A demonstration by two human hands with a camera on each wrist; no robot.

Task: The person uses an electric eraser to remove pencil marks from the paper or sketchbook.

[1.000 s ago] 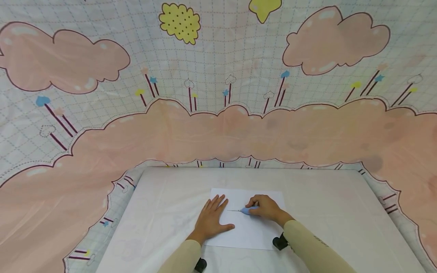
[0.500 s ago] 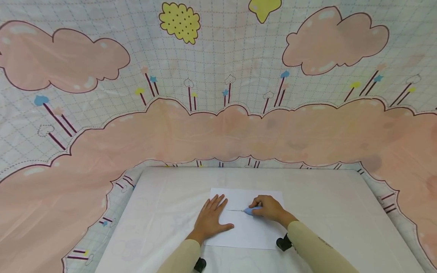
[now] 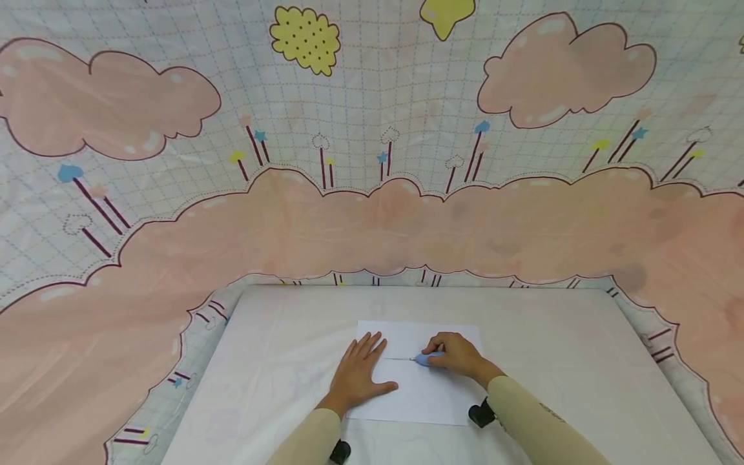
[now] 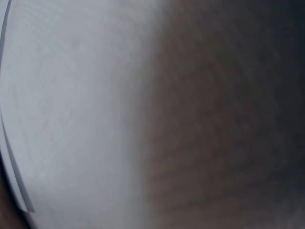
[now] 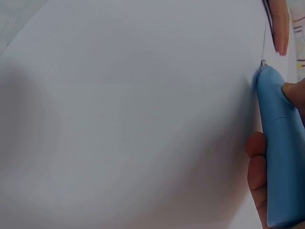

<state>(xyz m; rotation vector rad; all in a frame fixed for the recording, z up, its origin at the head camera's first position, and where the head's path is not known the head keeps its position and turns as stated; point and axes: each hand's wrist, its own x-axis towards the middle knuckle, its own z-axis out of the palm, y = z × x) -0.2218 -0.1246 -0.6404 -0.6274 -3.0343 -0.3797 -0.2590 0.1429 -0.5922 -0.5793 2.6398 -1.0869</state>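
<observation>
A white sheet of paper (image 3: 418, 403) lies on the white-covered table. My left hand (image 3: 358, 376) rests flat on its left part, fingers spread and thumb pointing right. In my right hand (image 3: 459, 355) I grip a thick blue pen-like tool (image 5: 281, 143) with a small metal tip, which points left and meets the paper. From that tip a thin dark line (image 3: 397, 358) runs leftward to near my left fingers. The right wrist view shows thumb and fingertips on both sides of the blue body. The left wrist view is mostly blurred, with the dark hand at its right.
White cloth covers the table (image 3: 279, 349), extending on all sides of the sheet. Behind it hangs a curtain (image 3: 372, 226) printed with peach clouds. A black wrist device (image 3: 481, 413) sits beneath the right sleeve, another (image 3: 340, 451) by the left sleeve.
My right hand and the blue tool have shifted slightly right since a second ago, with a very slight drift back left in the last half second. The left hand has stayed put.
</observation>
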